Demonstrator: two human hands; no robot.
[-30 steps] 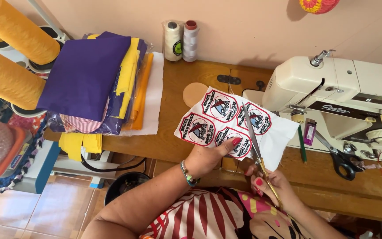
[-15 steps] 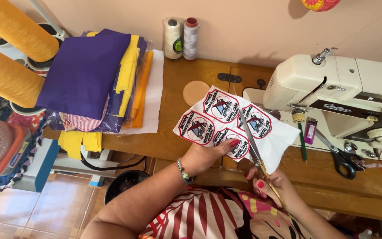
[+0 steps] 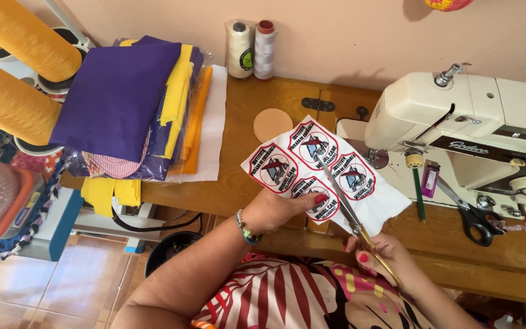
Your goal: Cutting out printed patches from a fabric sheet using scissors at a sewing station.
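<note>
My left hand (image 3: 284,210) pinches the lower edge of a white cloth sheet (image 3: 385,204) printed with several round red-rimmed badges, held up over the wooden sewing table (image 3: 251,122). My right hand (image 3: 380,251) grips gold-handled scissors (image 3: 351,213). Their blades run up into the sheet between the badges, just right of my left thumb.
A cream sewing machine (image 3: 470,122) stands at the right, with black-handled scissors (image 3: 473,216), a green pencil (image 3: 418,194) and a purple lighter (image 3: 430,178) before it. Folded purple and yellow fabric (image 3: 123,103) lies at the left, yellow thread cones (image 3: 13,67) beyond, two spools (image 3: 252,49) at the back wall.
The scissor blades have moved slightly further up into the sheet between the badges. Both hands stay in nearly the same place.
</note>
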